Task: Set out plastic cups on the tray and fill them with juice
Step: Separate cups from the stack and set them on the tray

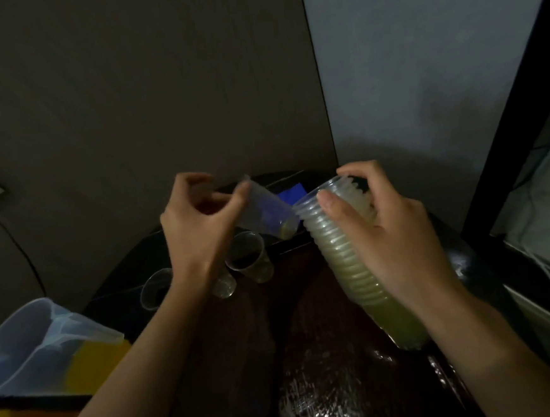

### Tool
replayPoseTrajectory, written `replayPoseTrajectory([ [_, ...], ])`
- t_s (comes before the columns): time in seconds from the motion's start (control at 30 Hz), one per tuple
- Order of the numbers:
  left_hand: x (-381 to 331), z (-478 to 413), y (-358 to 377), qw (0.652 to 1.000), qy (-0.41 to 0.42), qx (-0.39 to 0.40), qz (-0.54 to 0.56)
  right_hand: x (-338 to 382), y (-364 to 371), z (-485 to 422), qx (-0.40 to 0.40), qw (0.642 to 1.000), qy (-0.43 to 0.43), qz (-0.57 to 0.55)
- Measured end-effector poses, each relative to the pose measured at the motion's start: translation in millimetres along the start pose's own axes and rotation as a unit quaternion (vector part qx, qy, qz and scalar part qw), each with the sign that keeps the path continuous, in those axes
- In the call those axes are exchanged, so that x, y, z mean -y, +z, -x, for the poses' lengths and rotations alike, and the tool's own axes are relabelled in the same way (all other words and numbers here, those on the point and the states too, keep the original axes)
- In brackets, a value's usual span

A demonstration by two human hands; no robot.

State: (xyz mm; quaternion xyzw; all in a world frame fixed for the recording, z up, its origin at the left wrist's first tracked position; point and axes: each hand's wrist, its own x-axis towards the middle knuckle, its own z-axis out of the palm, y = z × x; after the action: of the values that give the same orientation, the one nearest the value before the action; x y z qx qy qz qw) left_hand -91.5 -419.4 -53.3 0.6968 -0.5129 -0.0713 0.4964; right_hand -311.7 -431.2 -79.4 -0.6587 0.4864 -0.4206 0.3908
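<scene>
Hanging tilted above the tray (307, 307), a single cup (264, 214) is pinched near its rim between the thumb and curled fingers (233, 199) of the left hand (199, 229). Its base is pointed at the mouth of a stack (335, 256) of nested cups, just beside it. The stack is gripped around its side by the right hand (398, 241), the thumb laid across the front and the other fingers curled over the rim. It is leaned, with its bottom end low over the tray. Beneath the left hand, three cups (249, 256) are seen standing close together on the dark tray; what they hold cannot be told in the dim light. A clear jug (44, 341) holding orange juice (95, 364) is set at the lower left, well apart from the stack.
</scene>
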Motion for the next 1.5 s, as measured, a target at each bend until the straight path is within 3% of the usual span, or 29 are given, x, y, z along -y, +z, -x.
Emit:
replayPoseTrajectory([
  [0.17, 21.7, 11.0, 22.9, 0.969, 0.096, 0.124, -0.189, 0.5, -6.7, -2.6, -0.015, 1.000, 0.015, -0.021],
  [0.33, 36.5, 16.4, 42.5, 0.945, 0.147, 0.157, -0.245, 1.8, -8.9, -1.8, -0.030, 0.999, 0.020, -0.041],
  [1.5, 52.1, 15.3, 48.3, 0.929, 0.135, 0.177, -0.295, -6.1, -4.7, -3.4, -0.027, 0.998, 0.015, -0.047],
])
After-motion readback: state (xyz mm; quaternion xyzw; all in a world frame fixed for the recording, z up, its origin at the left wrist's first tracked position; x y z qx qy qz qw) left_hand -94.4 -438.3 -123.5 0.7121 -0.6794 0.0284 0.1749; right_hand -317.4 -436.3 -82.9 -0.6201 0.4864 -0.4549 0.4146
